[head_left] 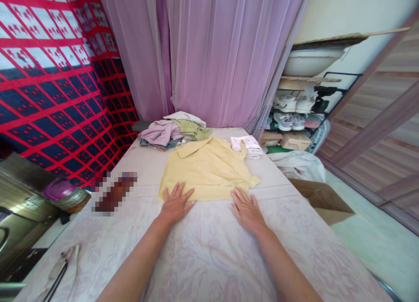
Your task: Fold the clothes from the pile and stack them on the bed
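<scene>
Your left hand (176,204) lies flat, fingers spread, on the near hem of the yellow shirt (206,169), gripping nothing. Your right hand (247,210) lies flat too, palm down, at the shirt's near right corner w/ fingertips touching cloth. Shirt's spread mid-table (203,249). Clothes pile (173,132) sits just beyond it; white folded cloth (245,143) by its far right collar.

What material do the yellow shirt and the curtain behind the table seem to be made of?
The yellow shirt looks like thin woven cloth, perhaps cotton or a blend: matte, softly creased, with a collar and a button. The curtain seems a sheer synthetic, mauve with a faint sheen: light passes through its long folds. Both hands, left hand and right hand, lie flat at the shirt's hem.
</scene>
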Demonstrator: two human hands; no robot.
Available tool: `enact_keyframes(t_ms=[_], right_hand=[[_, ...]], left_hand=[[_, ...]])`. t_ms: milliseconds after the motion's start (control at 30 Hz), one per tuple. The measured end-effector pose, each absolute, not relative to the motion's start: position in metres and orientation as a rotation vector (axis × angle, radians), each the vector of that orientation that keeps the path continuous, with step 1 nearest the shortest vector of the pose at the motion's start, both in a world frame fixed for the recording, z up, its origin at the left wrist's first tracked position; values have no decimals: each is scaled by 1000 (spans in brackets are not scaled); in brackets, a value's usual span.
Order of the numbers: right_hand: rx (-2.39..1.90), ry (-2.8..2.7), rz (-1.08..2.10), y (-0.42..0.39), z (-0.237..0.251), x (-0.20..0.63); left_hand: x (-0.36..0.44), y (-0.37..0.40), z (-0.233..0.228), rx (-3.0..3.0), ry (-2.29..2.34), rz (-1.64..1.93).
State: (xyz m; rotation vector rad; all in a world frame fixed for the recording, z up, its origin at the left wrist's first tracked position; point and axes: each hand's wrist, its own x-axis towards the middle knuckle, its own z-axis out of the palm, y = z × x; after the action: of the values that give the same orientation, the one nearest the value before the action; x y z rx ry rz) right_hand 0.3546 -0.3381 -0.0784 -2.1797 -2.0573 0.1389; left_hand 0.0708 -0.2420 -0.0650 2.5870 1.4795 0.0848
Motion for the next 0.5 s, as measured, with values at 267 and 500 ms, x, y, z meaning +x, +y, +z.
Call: enact_keyframes(t_ms=[267,500], right_hand=[[-2191,-2023,186,-337,-67,346],[-2197,-1995,227,-337,-64,345]], left_hand=[[72,-241,-66,2515,1739,121],[57,-240,-71,2536,1708,306]])
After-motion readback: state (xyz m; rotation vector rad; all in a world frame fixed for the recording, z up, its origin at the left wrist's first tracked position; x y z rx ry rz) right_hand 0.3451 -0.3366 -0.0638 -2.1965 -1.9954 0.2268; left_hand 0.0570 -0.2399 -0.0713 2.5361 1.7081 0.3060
